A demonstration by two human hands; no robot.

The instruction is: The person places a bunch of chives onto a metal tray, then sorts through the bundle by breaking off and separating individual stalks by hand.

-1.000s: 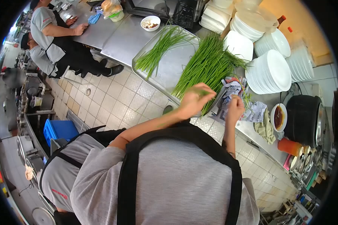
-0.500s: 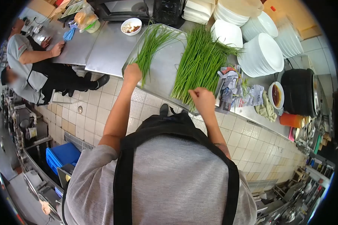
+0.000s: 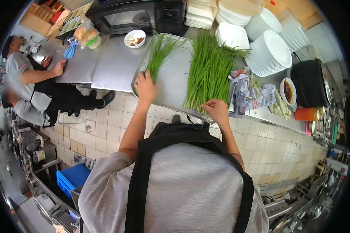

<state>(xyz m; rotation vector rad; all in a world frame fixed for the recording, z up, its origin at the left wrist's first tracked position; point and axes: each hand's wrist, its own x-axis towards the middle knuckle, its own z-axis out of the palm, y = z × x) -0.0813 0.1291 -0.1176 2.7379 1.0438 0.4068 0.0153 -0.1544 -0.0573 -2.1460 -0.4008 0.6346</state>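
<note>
A metal tray [image 3: 171, 83] holds a large pile of long green chives [image 3: 210, 70] on its right side and a smaller bunch of chives [image 3: 157, 54] on its left. My left hand [image 3: 145, 87] lies at the lower end of the smaller bunch, its fingers apart and partly covering the stems and the tray's left rim. At the pale stem ends of the large pile, my right hand [image 3: 217, 111] is closed in a pinch on chives; the fingertips partly hide what they grip.
Crumpled newspaper [image 3: 243, 91] lies right of the tray, near a cloth [image 3: 280, 106] and a bowl of brown sauce [image 3: 287, 93]. Stacked white plates [image 3: 270, 54] and a microwave [image 3: 136, 17] stand behind. A white bowl [image 3: 135, 39] sits back left. Another person [image 3: 31, 77] stands at left.
My left hand has gone from closed to spread fingers at the smaller bunch. My right hand stays at the large pile's stem ends. The view has shifted slightly.
</note>
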